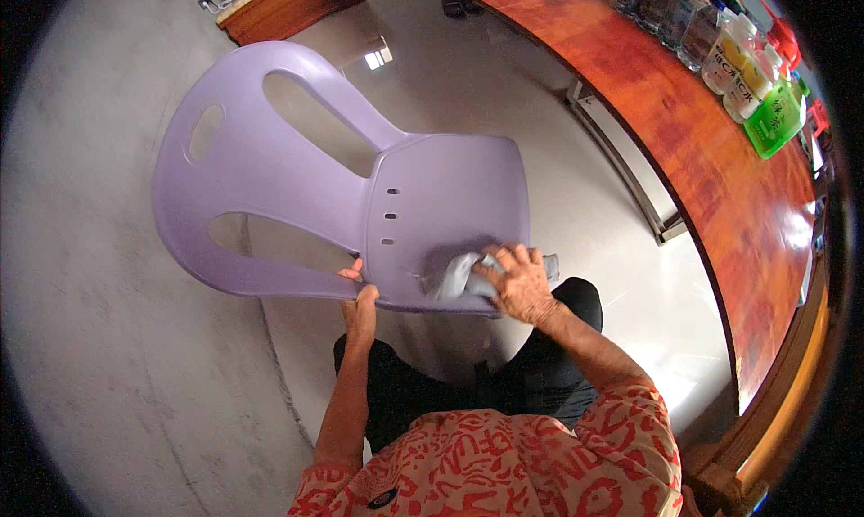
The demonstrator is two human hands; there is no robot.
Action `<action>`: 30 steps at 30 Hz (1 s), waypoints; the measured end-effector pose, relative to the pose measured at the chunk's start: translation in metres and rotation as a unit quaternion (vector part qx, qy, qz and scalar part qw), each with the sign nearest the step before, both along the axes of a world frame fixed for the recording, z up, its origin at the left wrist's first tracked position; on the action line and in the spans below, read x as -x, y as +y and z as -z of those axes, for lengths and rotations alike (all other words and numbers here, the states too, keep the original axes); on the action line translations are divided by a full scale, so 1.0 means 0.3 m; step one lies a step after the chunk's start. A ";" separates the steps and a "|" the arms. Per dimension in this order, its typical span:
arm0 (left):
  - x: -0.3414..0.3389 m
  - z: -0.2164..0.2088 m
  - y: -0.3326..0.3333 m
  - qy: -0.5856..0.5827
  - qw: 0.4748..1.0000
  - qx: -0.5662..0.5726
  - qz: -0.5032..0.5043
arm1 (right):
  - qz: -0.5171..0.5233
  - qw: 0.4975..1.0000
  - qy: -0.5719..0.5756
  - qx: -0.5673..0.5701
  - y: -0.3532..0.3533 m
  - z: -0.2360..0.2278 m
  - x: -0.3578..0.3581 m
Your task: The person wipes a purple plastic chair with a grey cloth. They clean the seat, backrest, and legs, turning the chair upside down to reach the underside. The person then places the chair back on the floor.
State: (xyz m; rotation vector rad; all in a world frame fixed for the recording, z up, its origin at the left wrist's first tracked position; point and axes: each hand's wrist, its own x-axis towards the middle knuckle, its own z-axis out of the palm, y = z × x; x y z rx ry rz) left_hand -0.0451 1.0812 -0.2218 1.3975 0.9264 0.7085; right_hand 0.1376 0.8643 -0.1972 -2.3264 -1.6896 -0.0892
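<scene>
Floor point(621, 274), pale and glossy, with bright reflections
Table point(630, 85), polished reddish-brown wood, along the right, edge bowed by the lens
Chair point(459, 161), lilac moulded plastic, directly before the person, left of the table; seat point(477, 202) nearer the table, broad rounded backrest point(270, 148) to the left, pierced by an oval handhold and two long openings
Trousers point(549, 377), dark, knees close to the chair
Shirt point(486, 454), orange-tan with red lettered print
Bottles point(699, 40), row of mostly clear plastic, on the table's far side; one green-labelled, at the near end
Footwear point(461, 7), dark pair, on the floor near the table
Left hand point(362, 301), grasping the chair's near side strut close to the seat, fingertips showing through the opening
Right hand point(520, 283), clutching a crumpled grey cloth point(461, 278) against the seat near its closest edge, cloth partly blurred
Slots point(390, 215), three, small, in a row at the seat's rear
</scene>
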 end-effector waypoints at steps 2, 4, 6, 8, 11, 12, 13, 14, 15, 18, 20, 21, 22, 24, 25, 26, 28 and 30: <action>0.001 -0.010 0.003 -0.004 1.000 0.016 -0.003 | 0.070 0.997 0.021 -0.014 0.025 0.031 -0.078; -0.003 -0.007 0.006 -0.007 1.000 0.019 0.001 | 0.137 0.989 0.037 -0.042 0.055 0.062 -0.142; 0.005 0.010 0.018 -0.004 1.000 -0.001 0.006 | 0.206 0.974 0.075 -0.054 0.095 0.061 -0.186; 0.005 0.022 0.011 -0.024 1.000 0.002 0.013 | 0.267 0.939 0.165 -0.144 0.121 0.156 -0.261; 0.013 0.042 0.014 -0.048 0.999 0.008 0.009 | 0.304 0.863 0.341 -0.216 0.136 0.151 -0.319; 0.017 0.045 0.016 -0.055 0.998 0.012 0.006 | 0.323 0.836 0.398 -0.197 0.137 0.134 -0.330; 0.023 0.046 0.024 -0.045 0.999 0.011 0.008 | 0.300 0.828 0.422 -0.214 0.142 0.140 -0.345; 0.020 0.037 0.024 -0.037 0.999 0.014 0.014 | 0.281 0.820 0.442 -0.231 0.137 0.147 -0.360; 0.020 0.028 0.022 -0.029 0.999 0.016 0.019 | 0.261 0.812 0.461 -0.247 0.132 0.155 -0.368; 0.016 -0.028 0.023 0.013 0.999 0.033 0.033 | 0.266 0.707 0.584 -0.297 0.125 0.151 -0.382; 0.035 -0.047 0.045 -0.001 0.999 0.031 0.029 | 0.265 0.686 0.612 -0.291 0.126 0.137 -0.356; 0.039 -0.056 0.061 -0.006 0.999 0.029 0.028 | 0.259 0.697 0.598 -0.298 0.120 0.152 -0.335; 0.041 -0.073 0.093 0.009 0.999 0.024 0.035 | 0.252 0.709 0.584 -0.305 0.117 0.176 -0.312; 0.064 -0.105 0.171 0.047 0.997 0.020 0.053 | 0.239 0.706 0.565 -0.354 0.101 0.241 -0.213; 0.077 -0.131 0.201 0.071 0.996 0.015 0.061 | 0.240 0.708 0.566 -0.348 0.093 0.251 -0.144; 0.113 -0.128 0.245 0.044 0.997 0.009 0.069 | 0.235 0.710 0.569 -0.341 0.093 0.239 -0.063; 0.160 -0.063 0.337 -0.016 0.995 0.009 0.094 | 0.220 0.651 0.613 -0.390 0.089 0.224 0.077; 0.183 -0.052 0.392 -0.035 0.995 0.017 0.097 | 0.233 0.670 0.592 -0.382 0.094 0.233 0.174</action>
